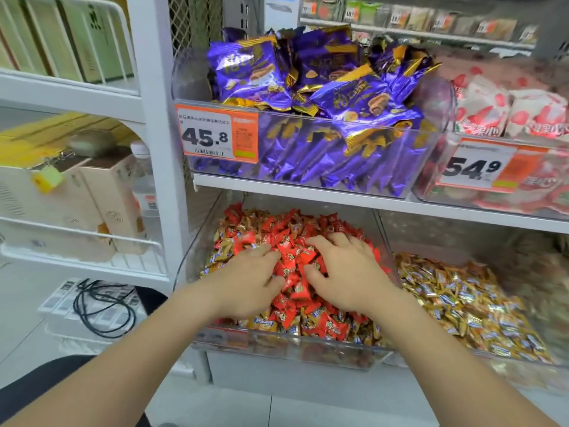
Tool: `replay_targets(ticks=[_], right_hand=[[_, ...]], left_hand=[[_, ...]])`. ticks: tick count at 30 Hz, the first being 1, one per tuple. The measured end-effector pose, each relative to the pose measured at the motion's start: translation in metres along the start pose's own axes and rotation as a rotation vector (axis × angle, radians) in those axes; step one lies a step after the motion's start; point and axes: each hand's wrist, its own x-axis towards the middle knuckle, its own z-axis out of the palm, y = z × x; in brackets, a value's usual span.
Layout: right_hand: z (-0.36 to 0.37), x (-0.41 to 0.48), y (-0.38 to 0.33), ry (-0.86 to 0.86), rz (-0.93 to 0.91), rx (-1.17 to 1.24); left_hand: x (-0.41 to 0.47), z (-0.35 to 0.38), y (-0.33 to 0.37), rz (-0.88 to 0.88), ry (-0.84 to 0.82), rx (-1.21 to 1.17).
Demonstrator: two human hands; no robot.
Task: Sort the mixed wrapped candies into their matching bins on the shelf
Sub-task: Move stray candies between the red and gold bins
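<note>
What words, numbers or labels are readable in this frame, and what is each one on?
"45.8": orange price tag on the clear plastic bin of purple foil packets.
"54.9": second orange price tag on the clear plastic bin of white-and-red packets.
Too blurred to read: small print on both tags, lettering on the purple packets and red wrapped candies, small tags on the far shelf.

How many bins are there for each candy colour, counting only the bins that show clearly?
Purple bin: 1
White-and-red bin: 1
Mixed red-and-gold bin: 1
Gold bin: 1
Total: 4
</note>
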Motion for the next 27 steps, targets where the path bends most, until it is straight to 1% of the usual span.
replay_targets(ticks=[2,5,8,12,13,15,16,19,23,25,27], right_hand=[[-0.007,0.002,-0.008,0.082,0.033,0.027],[-0.011,0.018,-0.012,0.235,0.012,0.206],[-0.009,0.037,-0.013,0.260,-0.014,0.349],[0.001,0.063,-0.010,0.232,0.010,0.385],[0.003,0.069,-0.009,0.215,0.025,0.376],[0.005,0.078,-0.008,0.150,0.068,0.362],[0.005,0.081,-0.009,0.106,0.082,0.354],[0.003,0.091,-0.013,-0.010,0.075,0.336],[-0.006,0.100,-0.015,-0.096,0.045,0.342],[-0.007,0.101,-0.014,-0.108,0.011,0.347],[-0.005,0.099,-0.012,-0.097,-0.036,0.377]], left_hand=[[-0.001,-0.010,-0.003,-0.025,0.117,0.005],[0.006,-0.023,-0.005,-0.084,0.275,-0.027],[0.021,-0.029,-0.007,-0.111,0.344,-0.027],[0.051,-0.029,-0.012,-0.136,0.323,-0.127],[0.058,-0.030,-0.013,-0.141,0.343,-0.151],[0.073,-0.031,-0.017,-0.176,0.379,-0.162],[0.080,-0.031,-0.019,-0.196,0.372,-0.178],[0.095,-0.034,-0.025,-0.252,0.259,-0.178],[0.103,-0.040,-0.023,-0.201,0.222,-0.153],[0.104,-0.038,-0.023,-0.145,0.209,-0.165],[0.100,-0.041,-0.024,-0.139,0.166,-0.178]])
